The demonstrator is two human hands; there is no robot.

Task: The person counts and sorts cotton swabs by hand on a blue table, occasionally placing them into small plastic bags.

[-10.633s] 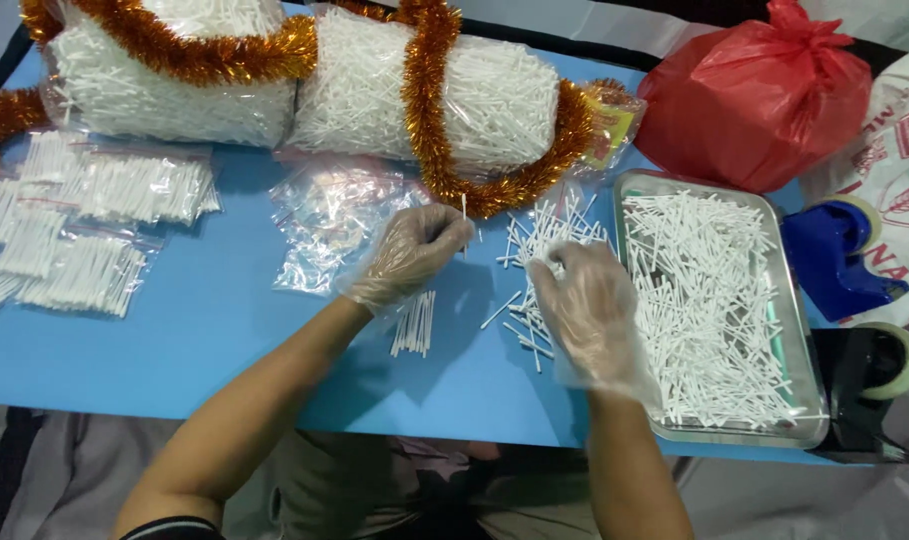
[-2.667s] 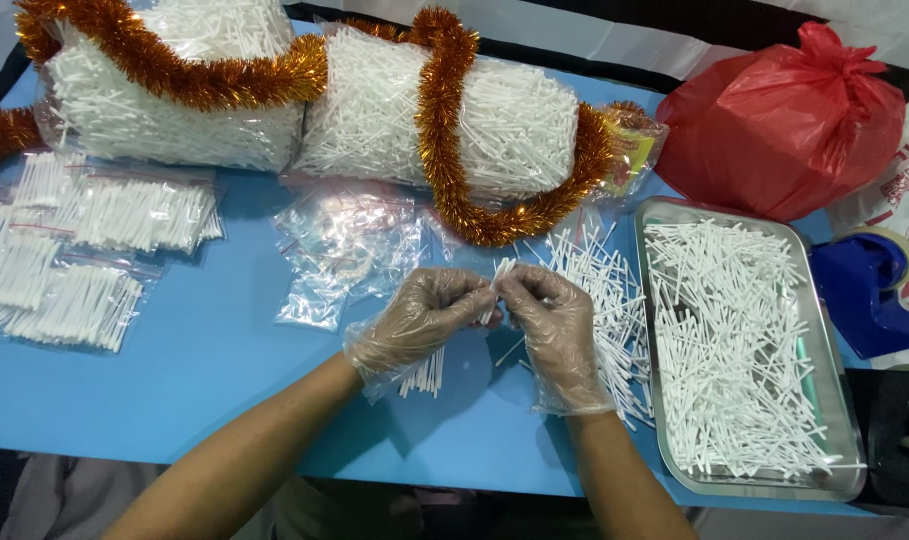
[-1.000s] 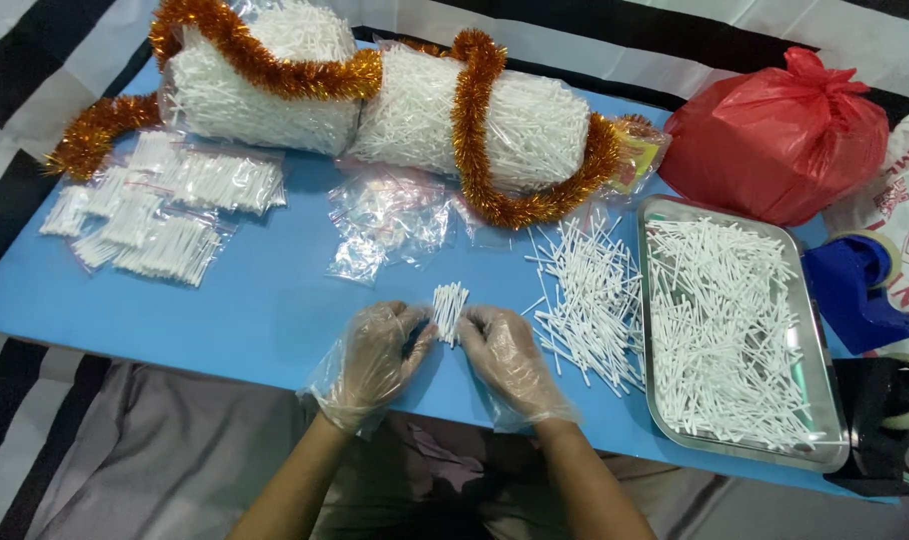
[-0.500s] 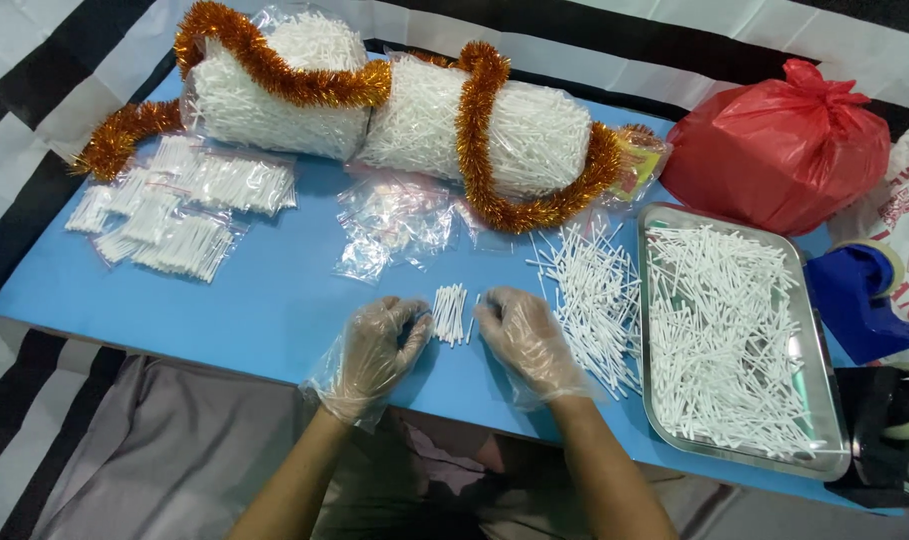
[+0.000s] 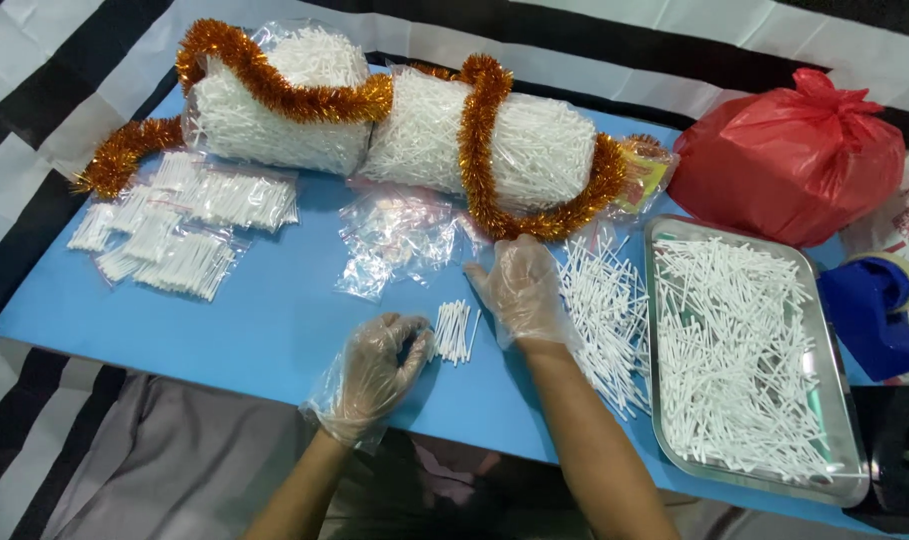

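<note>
Both my hands wear clear plastic gloves. My left hand [image 5: 374, 372] rests on the blue table [image 5: 274, 330], fingers curled, just left of a small neat bundle of white cotton swabs [image 5: 453, 331]. My right hand [image 5: 519, 288] lies flat with fingers spread, above and right of that bundle, reaching toward a heap of empty clear plastic bags [image 5: 399, 240]. A loose pile of swabs [image 5: 604, 315] lies right of my right hand. Neither hand holds anything.
A metal tray [image 5: 834, 470] full of swabs stands at the right. Two big bags of swabs [image 5: 414, 135] wrapped in orange tinsel [image 5: 479, 140] lie at the back. Filled small packets [image 5: 189, 230] lie at left. A red plastic bag [image 5: 789, 165] and blue object [image 5: 869, 315] sit far right.
My right hand has moved up and away from the swab bundle toward the empty bags. My left hand stays beside the bundle, which now lies alone on the table.
</note>
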